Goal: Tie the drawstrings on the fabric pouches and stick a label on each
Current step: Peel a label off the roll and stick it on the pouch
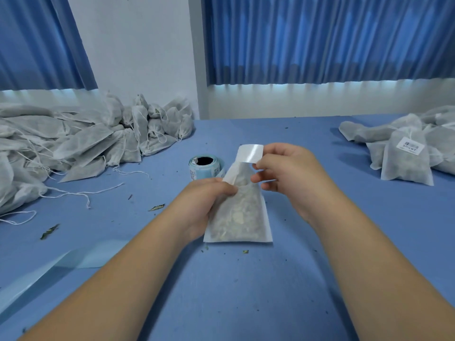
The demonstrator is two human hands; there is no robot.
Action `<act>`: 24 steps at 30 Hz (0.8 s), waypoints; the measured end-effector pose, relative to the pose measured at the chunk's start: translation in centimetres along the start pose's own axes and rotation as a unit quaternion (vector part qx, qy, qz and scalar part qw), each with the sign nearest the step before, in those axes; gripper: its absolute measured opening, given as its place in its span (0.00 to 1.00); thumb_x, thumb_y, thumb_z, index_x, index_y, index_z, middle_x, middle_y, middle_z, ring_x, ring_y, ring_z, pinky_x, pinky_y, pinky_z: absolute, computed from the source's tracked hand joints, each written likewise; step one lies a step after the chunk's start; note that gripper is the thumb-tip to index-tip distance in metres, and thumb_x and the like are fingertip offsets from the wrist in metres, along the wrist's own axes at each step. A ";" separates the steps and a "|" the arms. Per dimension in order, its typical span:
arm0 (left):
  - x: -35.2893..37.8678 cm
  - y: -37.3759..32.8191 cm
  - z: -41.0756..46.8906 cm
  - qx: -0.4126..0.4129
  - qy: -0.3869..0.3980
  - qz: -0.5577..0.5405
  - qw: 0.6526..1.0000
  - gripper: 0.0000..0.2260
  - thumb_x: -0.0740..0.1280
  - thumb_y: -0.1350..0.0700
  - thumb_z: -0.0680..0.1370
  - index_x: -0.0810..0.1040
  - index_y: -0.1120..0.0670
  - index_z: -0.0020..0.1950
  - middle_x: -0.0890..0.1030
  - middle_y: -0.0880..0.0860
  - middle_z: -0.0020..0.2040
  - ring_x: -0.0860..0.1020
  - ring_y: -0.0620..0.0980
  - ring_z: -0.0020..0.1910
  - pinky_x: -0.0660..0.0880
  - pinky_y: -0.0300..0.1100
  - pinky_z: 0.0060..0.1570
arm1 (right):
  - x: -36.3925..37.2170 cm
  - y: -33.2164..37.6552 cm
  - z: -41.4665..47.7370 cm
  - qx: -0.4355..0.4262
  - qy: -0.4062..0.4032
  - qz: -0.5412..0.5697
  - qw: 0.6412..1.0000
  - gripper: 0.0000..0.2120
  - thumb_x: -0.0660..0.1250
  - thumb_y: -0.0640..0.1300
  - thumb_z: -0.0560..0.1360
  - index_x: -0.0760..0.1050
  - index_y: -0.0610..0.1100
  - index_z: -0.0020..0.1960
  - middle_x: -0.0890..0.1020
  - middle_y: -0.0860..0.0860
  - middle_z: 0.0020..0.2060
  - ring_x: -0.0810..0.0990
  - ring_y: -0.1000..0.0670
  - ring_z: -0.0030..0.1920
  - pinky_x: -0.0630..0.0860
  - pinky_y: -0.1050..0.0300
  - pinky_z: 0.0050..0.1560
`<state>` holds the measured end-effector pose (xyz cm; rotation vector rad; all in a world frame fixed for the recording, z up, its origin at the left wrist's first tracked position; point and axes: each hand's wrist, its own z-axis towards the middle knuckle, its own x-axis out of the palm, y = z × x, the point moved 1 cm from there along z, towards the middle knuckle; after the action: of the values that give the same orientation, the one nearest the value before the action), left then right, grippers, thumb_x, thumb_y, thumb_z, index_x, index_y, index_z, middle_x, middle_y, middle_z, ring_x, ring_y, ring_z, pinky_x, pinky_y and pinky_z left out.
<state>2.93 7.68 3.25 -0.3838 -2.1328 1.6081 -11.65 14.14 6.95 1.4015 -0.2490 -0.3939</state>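
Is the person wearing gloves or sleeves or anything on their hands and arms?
No gloves. The left hand and right hand are bare, with no rings, watch or bracelet showing. The left forearm and right forearm are bare too; no sleeve comes into view.

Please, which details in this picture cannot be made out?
Head view:
- Drawstring of the held pouch: hidden behind the left hand and the label; tied or not, unclear.
- The label's print: only a blank, shiny side shows above the right hand.
- The sticker on the right pouch: print too small to read.
- The left pile: cut off by the frame edge.
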 end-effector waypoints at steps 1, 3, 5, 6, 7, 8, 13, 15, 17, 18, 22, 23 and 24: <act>0.0 0.1 0.0 -0.003 0.009 0.003 1.000 0.11 0.66 0.66 0.76 0.80 0.64 0.57 0.83 0.60 0.44 0.83 0.53 0.38 0.80 0.41 0.37 | 0.3 0.0 -0.1 -0.019 0.007 -0.018 1.000 0.10 0.63 0.33 0.73 0.79 0.45 0.41 0.82 0.53 0.32 0.82 0.53 0.31 0.75 0.62 0.32; 0.0 0.2 -0.1 -0.001 0.023 0.009 1.000 0.11 0.67 0.67 0.75 0.80 0.65 0.57 0.83 0.61 0.46 0.82 0.55 0.41 0.80 0.43 0.41 | 0.9 0.0 -0.2 -0.065 0.025 -0.065 0.995 0.12 0.63 0.32 0.72 0.80 0.47 0.40 0.83 0.50 0.33 0.83 0.52 0.33 0.77 0.59 0.35; 0.1 0.2 -0.2 0.006 0.036 0.021 0.999 0.09 0.67 0.68 0.75 0.80 0.64 0.55 0.83 0.62 0.48 0.83 0.55 0.44 0.79 0.45 0.48 | 1.5 -0.1 -0.3 -0.096 0.040 -0.091 0.990 0.14 0.63 0.31 0.71 0.81 0.48 0.39 0.83 0.50 0.32 0.84 0.50 0.36 0.78 0.57 0.35; 0.2 0.3 -0.3 0.009 0.042 0.027 0.999 0.09 0.67 0.68 0.75 0.80 0.65 0.54 0.83 0.63 0.49 0.83 0.56 0.46 0.79 0.47 0.52 | 1.7 -0.3 -0.3 -0.104 0.049 -0.092 0.989 0.15 0.62 0.31 0.71 0.81 0.48 0.39 0.82 0.51 0.31 0.84 0.51 0.36 0.77 0.58 0.34; 0.3 0.4 -0.3 0.013 0.047 0.034 0.998 0.09 0.66 0.68 0.75 0.79 0.67 0.55 0.83 0.65 0.51 0.83 0.58 0.49 0.78 0.49 0.57 | 1.7 -0.4 -0.3 -0.110 0.055 -0.095 0.988 0.16 0.62 0.30 0.71 0.80 0.49 0.38 0.82 0.52 0.31 0.84 0.52 0.35 0.77 0.60 0.33; 0.4 0.5 -0.3 0.014 0.048 0.042 0.998 0.10 0.67 0.69 0.75 0.79 0.68 0.56 0.82 0.66 0.53 0.82 0.60 0.51 0.76 0.52 0.60 | 1.6 -0.6 -0.3 -0.114 0.059 -0.102 0.986 0.17 0.62 0.29 0.71 0.80 0.50 0.37 0.82 0.53 0.31 0.84 0.53 0.35 0.77 0.60 0.34; 0.9 0.7 -0.2 0.024 0.052 0.071 0.996 0.12 0.69 0.69 0.74 0.79 0.68 0.57 0.81 0.67 0.55 0.82 0.59 0.49 0.76 0.55 0.60 | 0.1 -1.4 -0.5 -0.143 0.062 -0.128 0.980 0.17 0.63 0.33 0.71 0.81 0.53 0.37 0.84 0.52 0.34 0.85 0.50 0.39 0.81 0.50 0.43; 1.0 0.8 -0.2 0.029 0.065 0.073 0.995 0.11 0.70 0.69 0.73 0.81 0.66 0.56 0.83 0.65 0.54 0.83 0.59 0.49 0.78 0.53 0.59 | -0.2 -1.9 -0.9 -0.147 0.059 -0.111 0.981 0.14 0.63 0.35 0.69 0.81 0.53 0.39 0.85 0.51 0.36 0.84 0.52 0.38 0.81 0.52 0.44; 1.2 0.8 -0.3 0.035 0.079 0.072 0.994 0.12 0.71 0.70 0.73 0.81 0.65 0.56 0.83 0.64 0.54 0.83 0.59 0.52 0.78 0.51 0.59 | -0.3 -2.3 -1.2 -0.162 0.059 -0.123 0.977 0.14 0.64 0.34 0.70 0.81 0.52 0.41 0.85 0.52 0.37 0.84 0.53 0.40 0.80 0.53 0.45; 1.2 0.8 -0.4 0.038 0.087 0.066 0.993 0.13 0.70 0.70 0.73 0.81 0.64 0.57 0.83 0.64 0.55 0.82 0.60 0.54 0.78 0.52 0.59 | -0.3 -2.3 -1.3 -0.178 0.059 -0.147 0.971 0.14 0.64 0.34 0.70 0.81 0.52 0.41 0.84 0.53 0.38 0.83 0.52 0.41 0.80 0.54 0.45; 1.0 0.8 -0.4 0.032 0.095 0.029 0.995 0.16 0.67 0.73 0.73 0.80 0.65 0.60 0.82 0.65 0.57 0.82 0.60 0.53 0.78 0.51 0.58 | -0.6 -2.1 -1.3 -0.272 0.027 -0.254 0.928 0.13 0.66 0.31 0.71 0.81 0.48 0.41 0.81 0.55 0.38 0.80 0.54 0.42 0.75 0.62 0.44; 0.9 0.7 -0.4 0.029 0.094 0.027 0.995 0.15 0.67 0.73 0.73 0.80 0.65 0.60 0.82 0.64 0.56 0.82 0.59 0.52 0.79 0.50 0.56 | -0.7 -2.1 -1.4 -0.289 0.022 -0.270 0.918 0.12 0.66 0.31 0.71 0.81 0.47 0.42 0.81 0.55 0.39 0.80 0.54 0.42 0.75 0.62 0.43; 0.9 0.6 -0.5 0.025 0.096 0.026 0.995 0.15 0.68 0.72 0.73 0.80 0.64 0.59 0.83 0.63 0.54 0.82 0.58 0.50 0.80 0.48 0.53 | -0.8 -2.1 -1.4 -0.305 0.014 -0.281 0.910 0.12 0.66 0.31 0.71 0.82 0.46 0.43 0.81 0.56 0.39 0.79 0.54 0.42 0.75 0.62 0.42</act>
<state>2.37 8.65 2.93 -0.5578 -1.9507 1.5822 -12.09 15.46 4.67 0.8309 0.3021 -0.8458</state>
